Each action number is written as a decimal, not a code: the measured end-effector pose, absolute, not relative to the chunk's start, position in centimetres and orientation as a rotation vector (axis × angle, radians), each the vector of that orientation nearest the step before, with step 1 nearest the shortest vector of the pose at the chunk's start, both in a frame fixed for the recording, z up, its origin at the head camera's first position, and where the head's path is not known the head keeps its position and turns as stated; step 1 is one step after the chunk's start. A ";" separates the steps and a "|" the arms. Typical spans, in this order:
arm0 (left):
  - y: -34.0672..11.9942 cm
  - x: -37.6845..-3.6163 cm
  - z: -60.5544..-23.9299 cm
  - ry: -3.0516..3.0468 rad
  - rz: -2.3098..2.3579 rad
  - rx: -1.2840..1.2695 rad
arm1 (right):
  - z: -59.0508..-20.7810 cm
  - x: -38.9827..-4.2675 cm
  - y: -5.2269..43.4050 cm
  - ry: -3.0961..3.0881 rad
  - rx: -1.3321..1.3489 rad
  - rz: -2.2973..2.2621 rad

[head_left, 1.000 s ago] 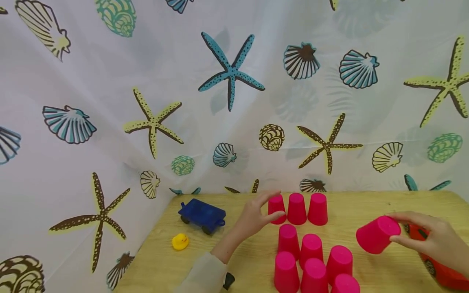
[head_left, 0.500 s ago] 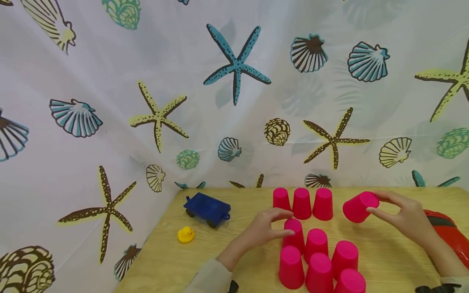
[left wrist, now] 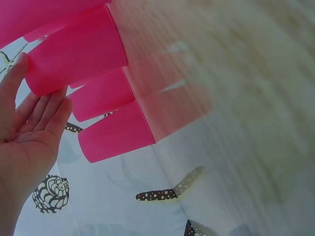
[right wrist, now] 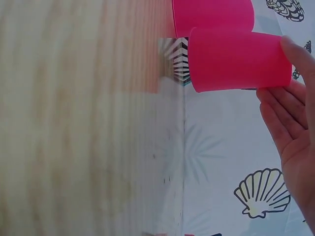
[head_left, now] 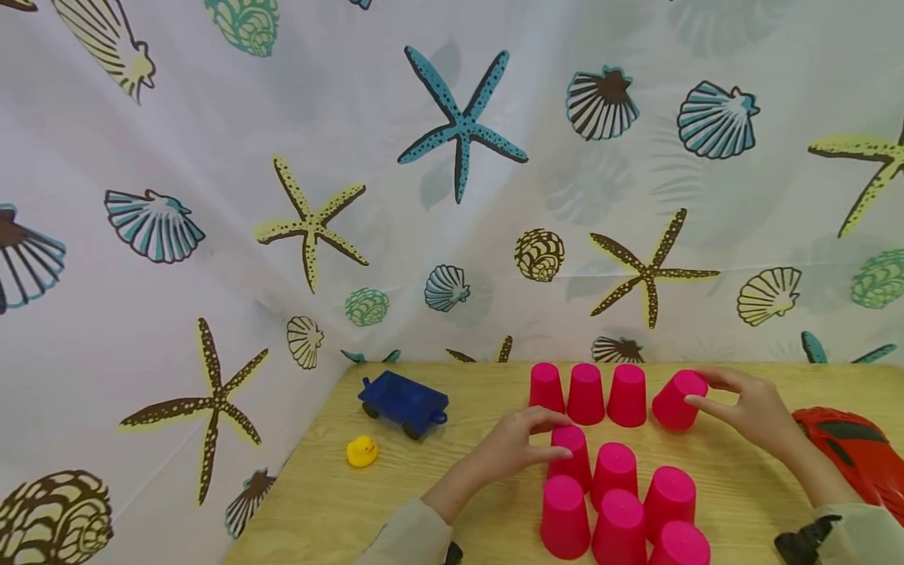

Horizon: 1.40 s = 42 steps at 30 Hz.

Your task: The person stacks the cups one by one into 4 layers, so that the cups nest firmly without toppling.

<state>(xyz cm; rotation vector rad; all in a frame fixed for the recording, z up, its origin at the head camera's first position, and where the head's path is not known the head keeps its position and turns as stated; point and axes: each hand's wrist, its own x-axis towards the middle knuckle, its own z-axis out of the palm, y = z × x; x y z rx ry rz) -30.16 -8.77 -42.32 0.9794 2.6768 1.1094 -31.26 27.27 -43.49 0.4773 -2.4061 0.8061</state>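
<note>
My right hand [head_left: 752,412] pinches a pink cup [head_left: 676,402] near its base. That cup is upside down and slightly tilted, at the right end of a back row with several pink cups [head_left: 585,395]. In the right wrist view, thumb and fingers lie on opposite sides of the held cup [right wrist: 238,61], whose rim looks just off the table. Nearer to me, my left hand [head_left: 507,447] has thumb and fingers around another upside-down cup [head_left: 579,471], which stands upright; the left wrist view shows this grip on the cup [left wrist: 76,54]. Several more inverted cups [head_left: 620,526] stand close together in front.
On the left of the wooden table [head_left: 311,510] are a blue toy wagon [head_left: 404,402] and a yellow rubber duck [head_left: 362,451]. A red toy car [head_left: 851,451] sits beside my right forearm. Behind everything hangs a curtain [head_left: 494,235] printed with shells and starfish.
My right hand has carried its cup left and away from me to the back row, bringing it closer to upright. My left hand has come back from the rear row's left cup to a nearer one.
</note>
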 end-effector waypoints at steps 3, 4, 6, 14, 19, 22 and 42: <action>-9.0 -30.0 -42.3 2.661 1.126 0.985 | -43.6 -31.5 27.1 -2.426 0.493 0.804; -9.0 -30.0 -42.3 2.654 1.136 0.986 | -43.6 -31.6 27.1 -2.435 0.491 0.798; -9.1 -30.0 -42.3 2.646 1.152 0.986 | -43.7 -31.8 27.1 -2.461 0.496 0.814; -9.7 -29.5 -42.3 2.639 1.164 0.940 | -44.0 -32.5 27.0 -2.530 0.493 0.846; -10.1 -29.2 -42.1 2.638 1.160 0.914 | -43.8 -32.9 26.7 -2.549 0.522 0.863; -10.3 -29.1 -42.1 2.637 1.159 0.898 | -43.6 -33.2 26.5 -2.577 0.529 0.872; -10.3 -29.0 -42.0 2.667 1.137 0.851 | -43.2 -32.1 26.6 -2.527 0.546 0.853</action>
